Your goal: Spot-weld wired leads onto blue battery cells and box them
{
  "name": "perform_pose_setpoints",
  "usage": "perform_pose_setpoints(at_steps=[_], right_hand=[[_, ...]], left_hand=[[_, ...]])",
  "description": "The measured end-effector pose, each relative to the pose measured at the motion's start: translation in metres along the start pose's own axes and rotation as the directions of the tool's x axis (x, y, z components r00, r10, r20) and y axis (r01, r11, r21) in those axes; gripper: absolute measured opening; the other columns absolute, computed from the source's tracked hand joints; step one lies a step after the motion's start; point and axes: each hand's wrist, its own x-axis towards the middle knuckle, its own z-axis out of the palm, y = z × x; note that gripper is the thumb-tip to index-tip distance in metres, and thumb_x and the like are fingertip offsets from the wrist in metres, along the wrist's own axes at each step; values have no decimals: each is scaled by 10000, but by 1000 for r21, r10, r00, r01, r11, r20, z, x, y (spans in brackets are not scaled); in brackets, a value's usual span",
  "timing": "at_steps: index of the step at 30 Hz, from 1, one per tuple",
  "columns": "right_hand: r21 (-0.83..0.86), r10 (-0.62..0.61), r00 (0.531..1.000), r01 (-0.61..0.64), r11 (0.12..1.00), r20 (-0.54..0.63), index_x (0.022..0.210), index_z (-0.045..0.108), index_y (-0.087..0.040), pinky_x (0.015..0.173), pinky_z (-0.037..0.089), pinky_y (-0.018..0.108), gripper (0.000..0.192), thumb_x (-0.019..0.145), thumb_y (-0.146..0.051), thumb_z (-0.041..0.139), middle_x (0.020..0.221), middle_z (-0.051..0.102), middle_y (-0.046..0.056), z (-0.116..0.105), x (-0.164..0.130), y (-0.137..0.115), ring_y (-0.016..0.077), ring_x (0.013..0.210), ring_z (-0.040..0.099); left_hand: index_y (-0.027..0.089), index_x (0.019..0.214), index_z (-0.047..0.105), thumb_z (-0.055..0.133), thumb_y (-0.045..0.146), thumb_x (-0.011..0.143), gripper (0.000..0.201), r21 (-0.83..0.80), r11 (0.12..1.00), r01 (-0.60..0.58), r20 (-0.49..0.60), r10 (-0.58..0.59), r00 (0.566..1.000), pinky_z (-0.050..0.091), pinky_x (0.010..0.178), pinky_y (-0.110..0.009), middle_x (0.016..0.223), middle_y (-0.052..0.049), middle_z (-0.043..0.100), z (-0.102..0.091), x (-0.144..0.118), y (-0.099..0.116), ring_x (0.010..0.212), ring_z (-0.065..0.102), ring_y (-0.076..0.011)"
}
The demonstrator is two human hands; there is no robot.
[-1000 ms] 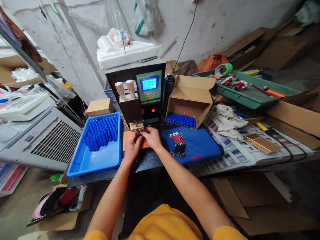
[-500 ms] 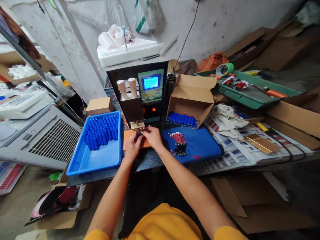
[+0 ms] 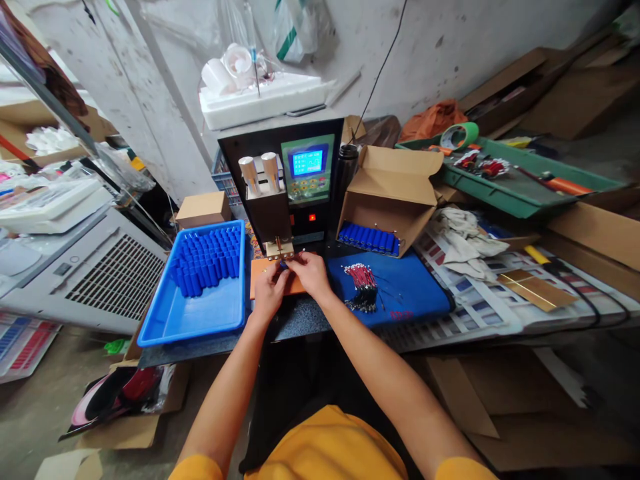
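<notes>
At the spot welder (image 3: 313,193), my left hand (image 3: 270,287) is closed around a small blue battery cell (image 3: 283,265), mostly hidden by the fingers. My right hand (image 3: 309,273) meets it from the right, fingertips pinched just under the welding electrodes (image 3: 280,247); what they grip is too small to make out. Both hands are over an orange pad (image 3: 295,285). Left of them, a blue tray (image 3: 200,321) bears many upright blue cells (image 3: 207,260). On the right, a bundle of red and black wire leads (image 3: 363,287) lies on a blue mat (image 3: 415,287).
An open cardboard box (image 3: 395,190) holds a row of blue cells (image 3: 370,237) beside a dark bottle (image 3: 347,167). Farther right are a green tray (image 3: 520,193) with tape and wires, and a white glove (image 3: 457,243). A foam tray (image 3: 265,100) rests on the welder.
The whole view has shifted slightly, with things sitting a little farther right. Both hands stay together under the electrodes, with hardly any change in grip.
</notes>
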Motion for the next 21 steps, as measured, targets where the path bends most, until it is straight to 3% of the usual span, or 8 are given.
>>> perform_pose_setpoints(at_steps=[7, 21], right_hand=[[6, 14, 1000, -14, 1000, 2, 746, 723, -156, 662, 479, 276, 157, 746, -303, 668, 760, 737, 56, 0, 0, -1, 208, 730, 667], [36, 15, 1000, -16, 999, 21, 793, 729, -161, 719, 503, 294, 173, 758, -318, 665, 805, 745, 57, 0, -1, 0, 217, 784, 674]], left_hand=[[177, 1159, 667, 584, 328, 891, 319, -29, 1000, 3, 3, -3, 1000, 507, 943, -377, 1110, -99, 722, 1, -1, -4, 1019, 671, -235], [190, 1131, 678, 587, 331, 892, 292, 7, 1000, 22, 2, -22, 1000, 530, 859, -343, 1018, -73, 739, 0, -2, 1, 917, 684, -220]])
